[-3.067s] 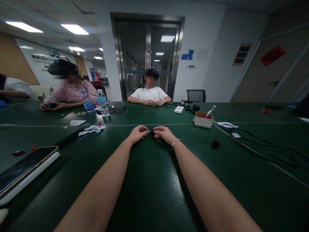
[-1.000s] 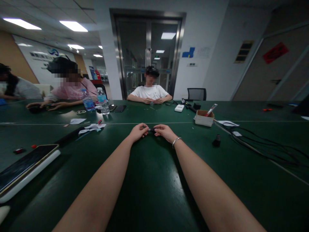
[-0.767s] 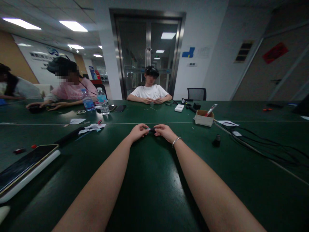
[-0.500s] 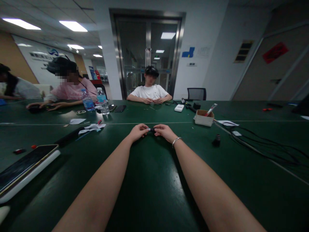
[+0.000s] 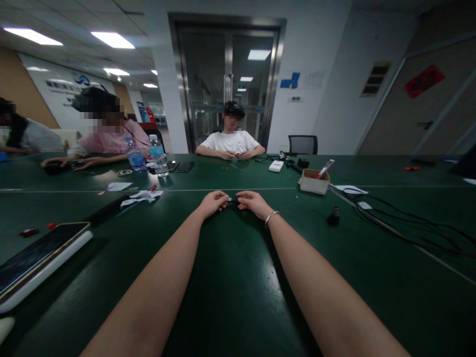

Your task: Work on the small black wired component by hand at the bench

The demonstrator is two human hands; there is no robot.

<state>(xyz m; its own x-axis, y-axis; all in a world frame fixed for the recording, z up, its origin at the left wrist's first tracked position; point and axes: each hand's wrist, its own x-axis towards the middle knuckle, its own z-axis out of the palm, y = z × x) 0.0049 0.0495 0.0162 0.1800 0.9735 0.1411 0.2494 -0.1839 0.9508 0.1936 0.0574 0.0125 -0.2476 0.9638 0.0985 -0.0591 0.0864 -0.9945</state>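
Head view. I have a small black-and-silver piece (image 5: 233, 200) bridging both hands over the middle of the green table (image 5: 238, 277). Left hand (image 5: 214, 203) pinches the silvery end, right hand (image 5: 254, 202) the dark end; fingertips drawn together on each. One part or two: cannot tell. Judgement: both pinches want to be light and in line, without side load. Pose: arms extended forward, converging, wrists turned inward.

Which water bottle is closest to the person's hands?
The right-hand bottle in the picture. It stands nearer the left hand, while the other bottle is further to the picture's left and slightly farther back.
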